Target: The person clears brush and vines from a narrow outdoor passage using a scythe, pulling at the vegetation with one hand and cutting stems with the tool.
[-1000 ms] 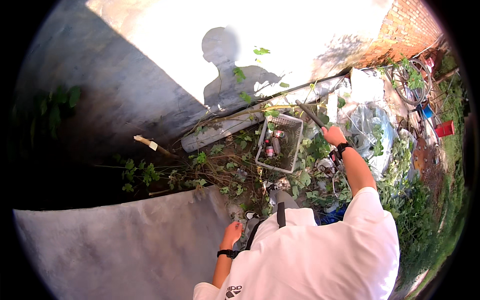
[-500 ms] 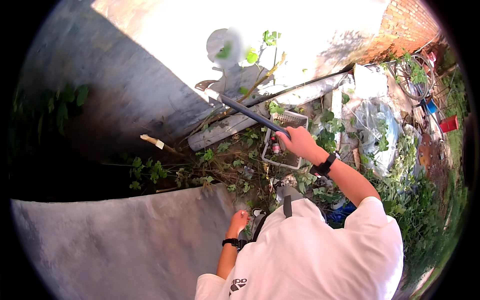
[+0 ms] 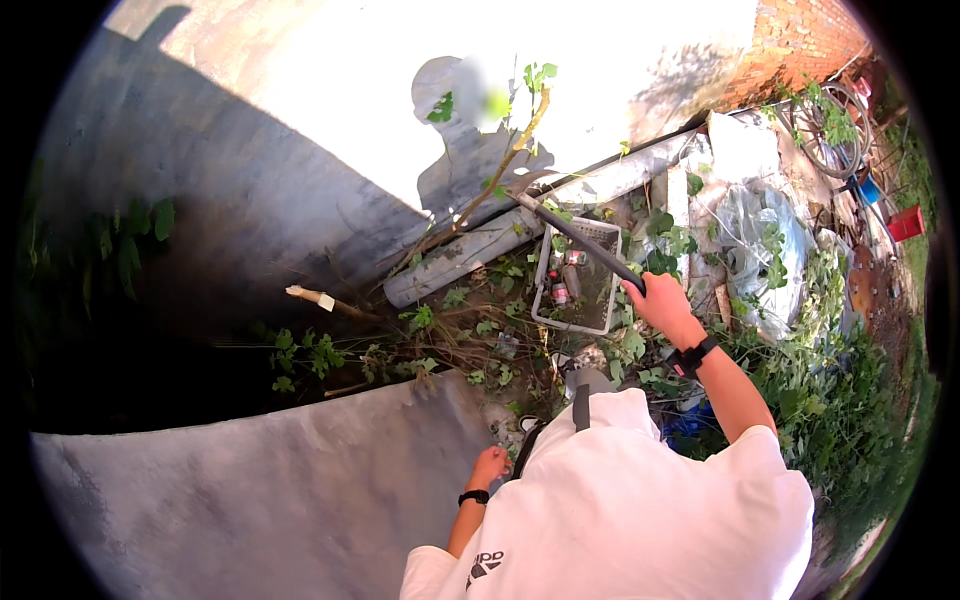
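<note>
My right hand (image 3: 664, 306) is wrapped round the dark grip of a long-handled sickle (image 3: 592, 248). The sickle slants up and left over a white plastic crate, and its curved blade end is near the foot of a leaning, partly bare plant stem (image 3: 516, 148). Whether the blade touches the stem, I cannot tell. Down by my left side, my left hand (image 3: 490, 467) hangs with its fingers curled in and nothing visible in them. The crate (image 3: 541, 290) holds several bottles (image 3: 560, 292) and sits among vines.
A pale wall (image 3: 330, 90) rises ahead, with a fallen grey post (image 3: 460, 265) along its base. A cut stump (image 3: 312, 297) sticks out at left, above a grey slab (image 3: 260, 500). Plastic sheeting (image 3: 765, 255), a wheel (image 3: 828, 130) and a red container (image 3: 906, 223) lie right.
My right hand and the sickle have moved right and slightly down; the blade has left the wall's shadow edge and is now beside the stem. My left hand has shifted slightly down.
</note>
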A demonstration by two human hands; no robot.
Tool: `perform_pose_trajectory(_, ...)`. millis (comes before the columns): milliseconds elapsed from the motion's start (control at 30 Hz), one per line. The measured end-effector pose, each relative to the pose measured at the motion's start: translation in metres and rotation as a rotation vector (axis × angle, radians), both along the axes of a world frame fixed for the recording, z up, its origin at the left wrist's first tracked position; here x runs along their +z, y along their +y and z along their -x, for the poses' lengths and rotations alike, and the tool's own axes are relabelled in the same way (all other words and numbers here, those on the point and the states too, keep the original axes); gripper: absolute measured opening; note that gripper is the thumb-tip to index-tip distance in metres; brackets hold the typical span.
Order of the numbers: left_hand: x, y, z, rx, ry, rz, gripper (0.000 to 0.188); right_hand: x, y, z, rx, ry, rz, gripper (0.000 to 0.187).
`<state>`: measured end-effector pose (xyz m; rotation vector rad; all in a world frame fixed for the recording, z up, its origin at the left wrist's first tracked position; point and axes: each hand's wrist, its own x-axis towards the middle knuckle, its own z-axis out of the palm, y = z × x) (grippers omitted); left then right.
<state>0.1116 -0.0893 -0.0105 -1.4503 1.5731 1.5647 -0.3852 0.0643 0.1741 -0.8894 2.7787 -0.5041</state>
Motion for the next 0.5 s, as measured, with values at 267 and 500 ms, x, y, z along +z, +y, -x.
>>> perform_pose_trajectory(267, 0.01, -0.011, 0.046, 0.212, 0.121, -0.005, 0.024, 0.054, -0.048, 0.072, 0.11, -0.003, -0.13, 0.059)
perform_pose_trajectory(500, -0.064, 0.001, -0.009, -0.189, 0.222, 0.268, 0.037, 0.228, -0.09, 0.163, 0.282, 0.233, -0.269, 0.055)
